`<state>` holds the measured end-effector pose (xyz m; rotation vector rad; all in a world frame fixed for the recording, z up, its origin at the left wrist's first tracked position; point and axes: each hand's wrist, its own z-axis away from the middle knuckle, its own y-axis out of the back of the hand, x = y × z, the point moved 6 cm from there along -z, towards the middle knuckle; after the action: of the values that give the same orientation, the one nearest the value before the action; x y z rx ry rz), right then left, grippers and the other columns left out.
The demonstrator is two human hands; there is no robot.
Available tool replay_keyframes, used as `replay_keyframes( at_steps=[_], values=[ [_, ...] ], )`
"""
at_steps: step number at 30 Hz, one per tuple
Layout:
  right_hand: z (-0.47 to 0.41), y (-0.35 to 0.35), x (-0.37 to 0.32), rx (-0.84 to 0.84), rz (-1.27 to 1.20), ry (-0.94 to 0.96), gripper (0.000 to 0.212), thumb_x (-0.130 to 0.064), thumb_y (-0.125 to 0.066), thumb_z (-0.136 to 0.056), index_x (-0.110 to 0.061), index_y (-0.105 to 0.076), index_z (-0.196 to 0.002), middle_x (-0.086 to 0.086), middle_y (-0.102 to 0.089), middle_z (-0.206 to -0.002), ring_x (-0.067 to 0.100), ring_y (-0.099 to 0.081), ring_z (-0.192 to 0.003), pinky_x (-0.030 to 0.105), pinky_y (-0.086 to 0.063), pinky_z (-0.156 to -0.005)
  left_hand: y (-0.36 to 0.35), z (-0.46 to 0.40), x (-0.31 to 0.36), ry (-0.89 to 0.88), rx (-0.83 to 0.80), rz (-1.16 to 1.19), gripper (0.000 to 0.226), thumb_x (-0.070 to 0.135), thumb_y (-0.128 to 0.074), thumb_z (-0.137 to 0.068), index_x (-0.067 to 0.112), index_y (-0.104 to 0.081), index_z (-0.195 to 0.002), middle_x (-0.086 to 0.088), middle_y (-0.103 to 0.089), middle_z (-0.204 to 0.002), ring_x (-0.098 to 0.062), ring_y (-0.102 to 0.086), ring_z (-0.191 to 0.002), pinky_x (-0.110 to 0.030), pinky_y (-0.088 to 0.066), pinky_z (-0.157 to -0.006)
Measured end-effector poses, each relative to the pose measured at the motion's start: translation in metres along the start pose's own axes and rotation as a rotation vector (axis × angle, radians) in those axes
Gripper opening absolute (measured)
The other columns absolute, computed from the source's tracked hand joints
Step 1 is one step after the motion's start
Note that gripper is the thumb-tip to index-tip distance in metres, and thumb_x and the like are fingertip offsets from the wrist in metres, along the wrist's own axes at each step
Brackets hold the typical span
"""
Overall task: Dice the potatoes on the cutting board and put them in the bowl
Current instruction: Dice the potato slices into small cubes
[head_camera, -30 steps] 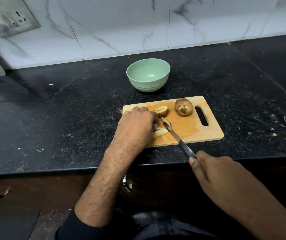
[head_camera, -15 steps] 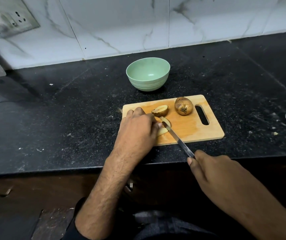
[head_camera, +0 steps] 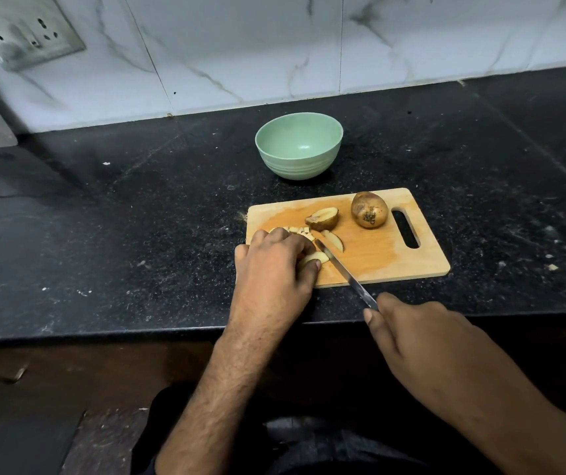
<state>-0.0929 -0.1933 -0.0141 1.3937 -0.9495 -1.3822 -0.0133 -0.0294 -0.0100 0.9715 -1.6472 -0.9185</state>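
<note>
- Potatoes lie on the pale wooden cutting board: one whole brown-skinned potato at the far right by the handle slot, a skin-on potato half to its left, a loose wedge beside the blade, and cut strips under the left hand.
- Changed since a second ago: a small heap of pale diced cubes now shows just beyond the left knuckles, where only strips showed before. The left hand has shifted toward the near left of the board.
- By my reading, dicing has begun, but most of the potato is still uncut.
- Pale green round bowl stands on the black speckled counter, beyond the board and apart from it; nothing shows inside it, so no transfer yet.
- Left hand has its fingers curled down, pinning the strips, the thumb tip touching their near end.
- Right hand grips the handle of the steel knife near the counter edge, forefinger alongside; the blade runs up and left, its tip between the strips and the wedge.
</note>
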Motion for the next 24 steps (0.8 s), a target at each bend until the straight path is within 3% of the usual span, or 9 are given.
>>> replay_keyframes(
  at_steps=[11,20,24],
  values=[
    [0.002,0.010,0.002,0.039,-0.029,-0.022,0.034,-0.057,-0.017,-0.101,-0.032,-0.035,-0.085,-0.008,-0.053,-0.071,0.008,-0.048,-0.064,0.031,-0.039,-0.059,-0.002,-0.001,-0.002,-0.002,-0.047,-0.016,0.019,0.047,-0.060,-0.093,0.033,-0.059,-0.106,0.014,-0.052,-0.105,-0.012,-0.042,-0.106,-0.036,-0.029,-0.090],
    [0.004,0.010,-0.002,-0.001,-0.015,-0.027,0.034,-0.057,-0.018,-0.101,-0.031,-0.031,-0.082,-0.008,-0.051,-0.070,0.006,-0.042,-0.059,0.029,-0.036,-0.057,-0.001,-0.009,0.001,-0.036,-0.149,-0.112,0.027,0.048,-0.057,-0.094,0.033,-0.059,-0.116,0.010,-0.052,-0.113,-0.014,-0.041,-0.112,-0.040,-0.032,-0.095],
    [0.005,0.011,-0.003,-0.019,0.002,-0.028,0.033,-0.056,-0.017,-0.102,-0.032,-0.030,-0.083,-0.008,-0.051,-0.070,0.005,-0.044,-0.058,0.022,-0.031,-0.050,0.000,-0.009,0.003,-0.025,-0.135,-0.090,0.023,0.047,-0.057,-0.094,0.032,-0.060,-0.113,0.011,-0.052,-0.109,-0.014,-0.042,-0.111,-0.039,-0.031,-0.095]
  ],
)
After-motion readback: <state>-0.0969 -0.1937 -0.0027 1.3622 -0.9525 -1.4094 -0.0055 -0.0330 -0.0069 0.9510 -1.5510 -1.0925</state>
